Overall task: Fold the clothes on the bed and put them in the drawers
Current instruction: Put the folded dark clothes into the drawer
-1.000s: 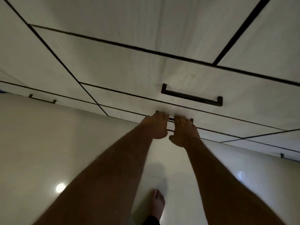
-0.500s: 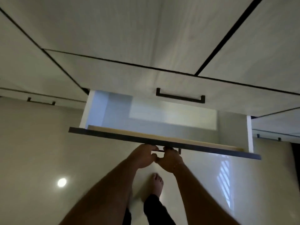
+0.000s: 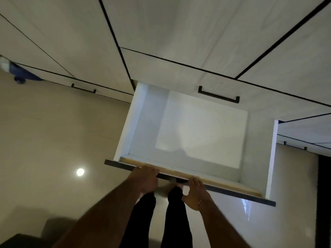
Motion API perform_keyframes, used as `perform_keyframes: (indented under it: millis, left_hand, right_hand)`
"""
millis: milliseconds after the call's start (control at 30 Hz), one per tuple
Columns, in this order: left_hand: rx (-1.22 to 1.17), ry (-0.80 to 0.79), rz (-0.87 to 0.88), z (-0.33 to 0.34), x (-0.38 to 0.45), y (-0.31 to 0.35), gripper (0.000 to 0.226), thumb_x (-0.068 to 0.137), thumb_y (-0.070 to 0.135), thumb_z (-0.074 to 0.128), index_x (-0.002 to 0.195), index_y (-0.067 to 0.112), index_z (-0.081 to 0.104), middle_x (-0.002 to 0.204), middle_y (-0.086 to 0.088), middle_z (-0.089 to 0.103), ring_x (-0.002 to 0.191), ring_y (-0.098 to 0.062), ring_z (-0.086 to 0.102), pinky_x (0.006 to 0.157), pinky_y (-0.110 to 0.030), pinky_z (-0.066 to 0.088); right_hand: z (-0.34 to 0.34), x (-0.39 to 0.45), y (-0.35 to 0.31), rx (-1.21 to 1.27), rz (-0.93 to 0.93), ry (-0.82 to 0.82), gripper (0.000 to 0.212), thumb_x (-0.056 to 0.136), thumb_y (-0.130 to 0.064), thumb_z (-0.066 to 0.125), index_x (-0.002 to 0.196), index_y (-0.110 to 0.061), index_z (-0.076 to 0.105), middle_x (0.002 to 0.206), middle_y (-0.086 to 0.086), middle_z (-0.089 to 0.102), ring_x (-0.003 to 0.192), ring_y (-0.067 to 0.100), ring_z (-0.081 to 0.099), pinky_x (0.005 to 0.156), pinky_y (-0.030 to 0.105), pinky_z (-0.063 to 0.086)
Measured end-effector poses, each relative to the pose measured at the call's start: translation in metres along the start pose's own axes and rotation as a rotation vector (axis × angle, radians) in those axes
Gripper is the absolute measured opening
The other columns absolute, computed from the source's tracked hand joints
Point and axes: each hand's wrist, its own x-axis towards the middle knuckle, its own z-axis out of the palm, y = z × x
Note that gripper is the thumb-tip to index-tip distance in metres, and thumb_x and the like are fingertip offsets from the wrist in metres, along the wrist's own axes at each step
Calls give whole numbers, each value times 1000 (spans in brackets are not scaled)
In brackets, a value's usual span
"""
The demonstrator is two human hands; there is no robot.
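Observation:
A low wardrobe drawer (image 3: 258, 153) stands pulled far out, its white inside bare. My left hand (image 3: 146, 179) rests against the top edge of the dark drawer front (image 3: 232, 193), fingers laid over the rim. My right hand (image 3: 195, 193) touches the same edge a little to the right, fingers straight and thumb spread. Neither hand holds anything. No clothes are in view.
A shut drawer with a black handle (image 3: 218, 94) sits just above the pulled-out one, and more wardrobe fronts spread to both sides. My legs in black trousers (image 3: 172, 221) stand on the glossy floor. A blue object (image 3: 23, 74) lies far left, and a dark shape (image 3: 26, 238) fills the bottom-left corner.
The drawer went from closed to far out. Both hands have let go of its handle and now lie on the top edge of its front.

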Motion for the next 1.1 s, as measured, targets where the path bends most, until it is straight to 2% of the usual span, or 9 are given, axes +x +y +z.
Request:
perform_keyframes:
  millis: [100, 233, 333, 467, 667, 800, 967, 1100]
  left_hand:
    - [-71, -34, -61, 3, -22, -12, 62, 96, 51, 48, 152, 24, 40, 154, -6, 47, 141, -31, 44, 113, -51, 39]
    - [-159, 138, -72, -14, -49, -14, 79, 96, 39, 56, 164, 26, 18, 159, -5, 39, 141, -30, 43, 111, -49, 41]
    - [-277, 241, -85, -30, -67, -7, 83, 97, 37, 57, 166, 30, 11, 164, -2, 35, 143, -29, 41, 113, -48, 42]
    - [-396, 328, -126, -40, -97, -4, 82, 100, 38, 55, 167, 28, 9, 167, -4, 31, 148, -29, 36, 118, -48, 38]
    - [-635, 470, -272, -13, -139, 0, 81, 98, 35, 58, 166, 27, 14, 165, -7, 35, 148, -29, 37, 116, -50, 40]
    - [-833, 635, -410, 34, -181, 12, 76, 98, 31, 61, 164, 23, 25, 161, -8, 40, 146, -29, 41, 115, -47, 41]
    - [-1192, 872, -575, 103, -241, 21, 61, 107, 39, 52, 162, 21, 32, 161, -8, 43, 144, -25, 45, 118, -36, 36]
    - [-1536, 1147, -734, 168, -294, 32, 56, 107, 48, 47, 158, 24, 40, 156, -8, 49, 136, -24, 54, 109, -31, 40]
  right_hand:
    - [-1, -9, -13, 79, 13, 0, 92, 94, -44, 61, 165, -13, 10, 172, 8, 10, 159, 27, 11, 127, 37, 19]
    - [-24, -27, -50, 120, -103, 246, 98, 93, -42, 63, 166, -18, 2, 172, 7, 11, 157, 28, 19, 126, 42, 24]
    - [-45, -43, -72, 80, -164, 346, 91, 97, -39, 61, 165, -19, 4, 172, 6, 14, 154, 29, 24, 123, 46, 30]
    - [-75, -58, -92, -10, -309, 397, 82, 98, -36, 59, 164, -17, 15, 169, 7, 25, 150, 32, 30, 117, 49, 36]
    - [-90, -67, -127, -145, -524, 375, 74, 100, -34, 60, 162, -17, 23, 165, 8, 32, 147, 32, 33, 113, 51, 39]
    - [-71, -95, -163, -303, -745, 309, 73, 99, -35, 61, 160, -16, 25, 164, 8, 33, 146, 31, 35, 113, 48, 40]
    - [-21, -159, -202, -492, -1037, 209, 73, 99, -34, 62, 160, -13, 28, 164, 8, 32, 146, 29, 34, 118, 43, 35]
    - [40, -206, -225, -767, -1267, 128, 73, 101, -39, 55, 162, -17, 22, 168, 5, 23, 153, 24, 23, 123, 39, 28]
